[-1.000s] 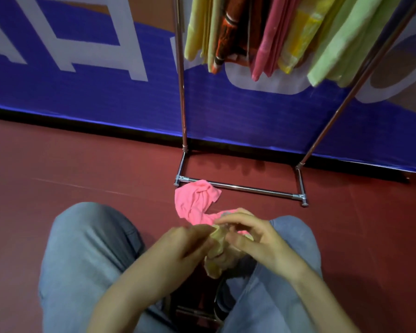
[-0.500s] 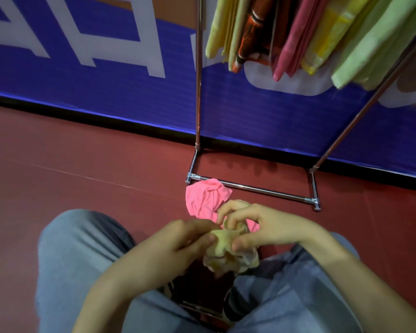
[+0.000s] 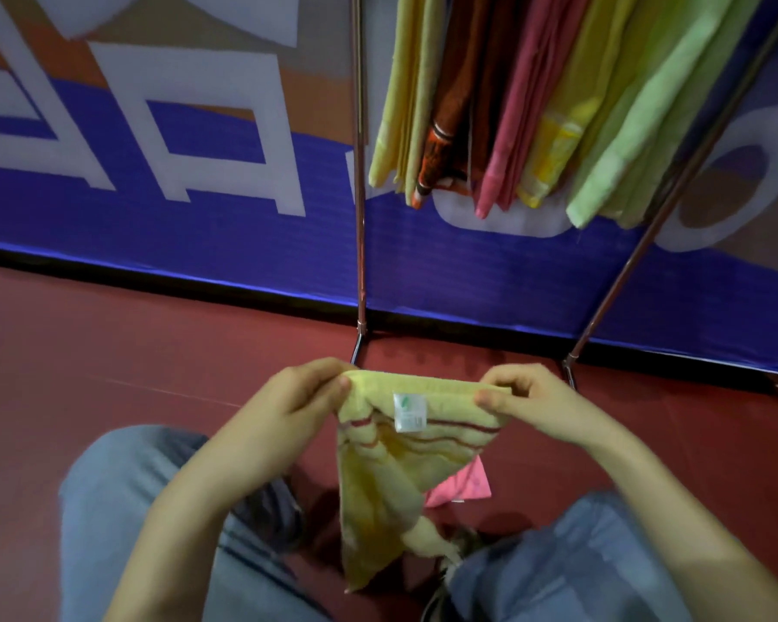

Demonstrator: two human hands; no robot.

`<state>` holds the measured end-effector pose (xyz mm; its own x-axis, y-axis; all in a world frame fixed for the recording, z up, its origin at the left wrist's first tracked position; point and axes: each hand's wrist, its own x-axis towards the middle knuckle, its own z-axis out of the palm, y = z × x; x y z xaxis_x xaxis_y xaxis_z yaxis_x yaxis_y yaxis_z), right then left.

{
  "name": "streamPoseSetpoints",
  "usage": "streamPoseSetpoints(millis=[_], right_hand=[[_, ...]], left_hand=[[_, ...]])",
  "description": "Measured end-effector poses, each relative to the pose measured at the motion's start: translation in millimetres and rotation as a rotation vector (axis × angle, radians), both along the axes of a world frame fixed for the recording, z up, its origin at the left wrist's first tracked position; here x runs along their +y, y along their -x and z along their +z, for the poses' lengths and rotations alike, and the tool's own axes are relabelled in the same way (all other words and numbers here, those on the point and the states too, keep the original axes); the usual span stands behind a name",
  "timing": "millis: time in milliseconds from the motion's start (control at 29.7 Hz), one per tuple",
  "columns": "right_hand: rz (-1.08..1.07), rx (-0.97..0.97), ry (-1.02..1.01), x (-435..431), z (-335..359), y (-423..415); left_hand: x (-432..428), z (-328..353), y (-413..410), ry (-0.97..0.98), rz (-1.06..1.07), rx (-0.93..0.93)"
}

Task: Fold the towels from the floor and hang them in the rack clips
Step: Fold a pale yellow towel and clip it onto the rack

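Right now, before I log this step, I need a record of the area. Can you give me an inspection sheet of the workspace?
Surface: red floor.
Job's things: yellow towel held up by its top edge, the rest hanging loose and not yet folded; pink towel on the floor behind it, mostly hidden; rack with hung towels.
Clutter: nothing seen.
Hands: left hand and right hand each pinch one end of the yellow towel's top edge.
Cables: nothing seen.
Surroundings: blue banner behind the rack.
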<state>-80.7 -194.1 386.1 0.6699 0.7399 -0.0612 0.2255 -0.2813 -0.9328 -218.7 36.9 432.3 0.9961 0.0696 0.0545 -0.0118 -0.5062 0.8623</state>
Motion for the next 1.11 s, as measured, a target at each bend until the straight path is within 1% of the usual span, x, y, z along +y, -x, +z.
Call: streamPoseSetpoints(millis=[101,168,303,370,438,573,741,909,977,1111], right_hand=[[-0.185,-0.141,-0.029,-4,15,-7],[-0.278,-0.23,-0.102,-5,35,-6],[-0.339,-0.295,-0.296,3,70,-4],[-0.372,-0.323,-0.292,15,77,-7],[-0.398,-0.316,-0.279,21,82,-6],[-0.46,-0.337,-0.31,11,96,-1],[-0.641,-0.264,-0.244,3,71,-4],[-0.791,-0.098,-0.283,11,51,1],[-0.782,-0.014,-0.3,21,45,6],[-0.646,0.205,-0.336,41,34,11]], left_hand=[[-1,-2,-13,-0.135,0.023,-0.03],[-2,-3,-17,-0.161,0.048,-0.091],[6,8,-20,-0.082,0.141,-0.238],[12,12,-25,-0.093,0.19,-0.284],[12,15,-29,-0.105,0.209,-0.281],[8,19,-39,-0.015,0.249,-0.281],[-17,11,-59,0.094,0.252,-0.23],[-42,-3,-69,0.131,0.27,-0.239],[-55,-4,-71,0.161,0.234,-0.249],[-72,-15,-82,0.211,0.14,-0.242]])
